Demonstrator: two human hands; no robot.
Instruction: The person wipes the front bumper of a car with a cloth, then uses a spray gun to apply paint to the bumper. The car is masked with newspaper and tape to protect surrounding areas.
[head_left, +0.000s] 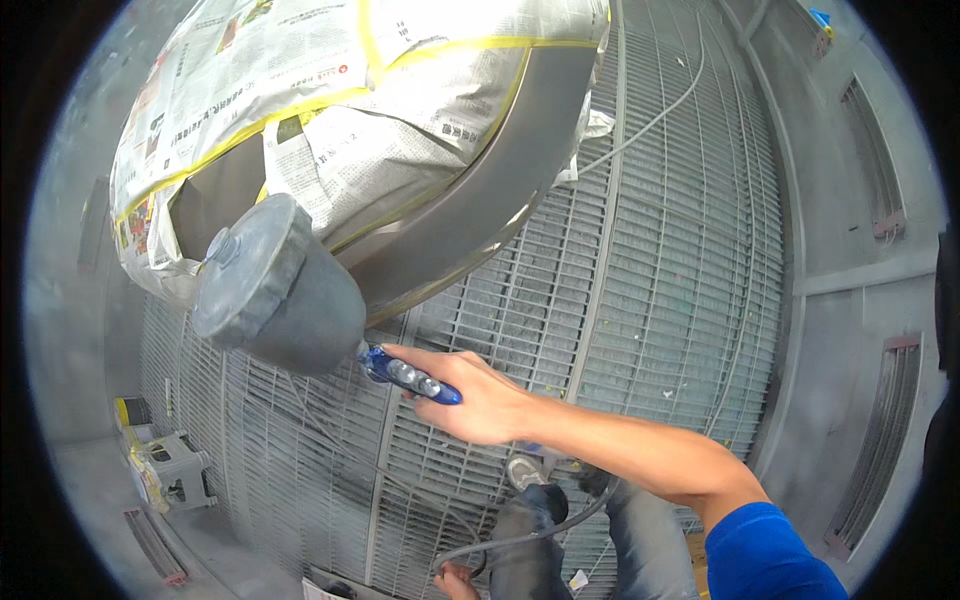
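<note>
My right hand [465, 395] grips a blue spray gun [398, 372] with a large grey cup [290, 300] on top, held just beside a curved grey car panel [480, 200]. Above and behind that panel, the bodywork is masked with newspaper [270, 75] and yellow tape [480, 42]; a grey patch shows through a gap in the paper. Low in the view, my left hand [455, 578] is closed around a grey air hose [540, 535], which runs up across my legs toward my right arm.
A slatted metal grate floor [690, 250] surrounds the car, with thin hoses [650, 125] lying on it. Grey booth walls [845, 300] with long red-ended fixtures [880, 430] stand at both sides. A small plastic stool [185, 470] is at the lower left, near my feet's level.
</note>
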